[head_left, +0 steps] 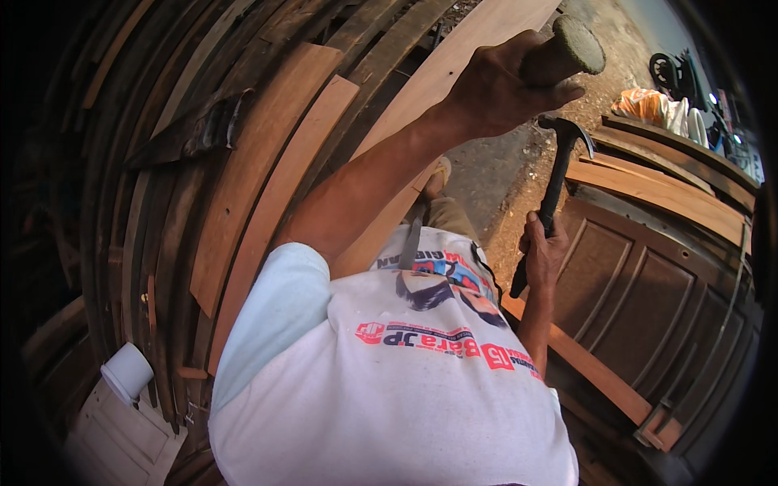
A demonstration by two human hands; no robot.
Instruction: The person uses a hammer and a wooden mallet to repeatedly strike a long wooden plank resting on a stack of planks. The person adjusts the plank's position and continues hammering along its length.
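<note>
My left hand [490, 89] is raised at the upper middle, its fingers wrapped round a short, thick cylinder [577, 47]. The cylinder's round end is rough and grey-green; I cannot tell whether it is wood or stone. Lower and to the right, my right hand [545, 245] grips a claw hammer [554, 182] by its black handle. The hammer stands nearly upright, head up, just below the cylinder and apart from it. A narrow grey flat strip [412, 243] rises in front of my shirt; what it belongs to is hidden.
Long planks [259, 170] lean in rows on the left. At the right lies a brown panelled door [632, 283] with timber boards [656, 190] beyond it and a clamp [655, 425] near its lower edge. A white bucket [127, 373] is at the lower left; orange-white sacks [648, 107] lie far right.
</note>
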